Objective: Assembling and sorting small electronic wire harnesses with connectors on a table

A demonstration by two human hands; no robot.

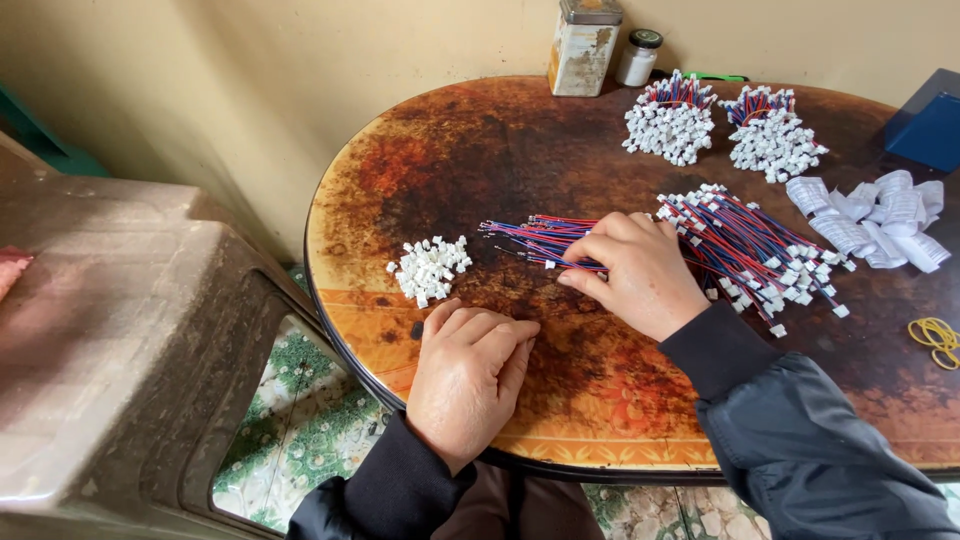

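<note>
My right hand rests on a loose spread of thin red, blue and black wires in the middle of the round brown table, its fingertips pinching at them. My left hand lies near the table's front edge with fingers curled, just below a small heap of white plastic connectors; whether it holds a connector is hidden. To the right of my right hand lies a larger pile of wires with white connectors fitted.
Two bundled bunches of finished wires sit at the back. A rusty tin and small jar stand by the wall. White paper strips, yellow rubber bands and a blue box lie right. A grey plastic stool stands left.
</note>
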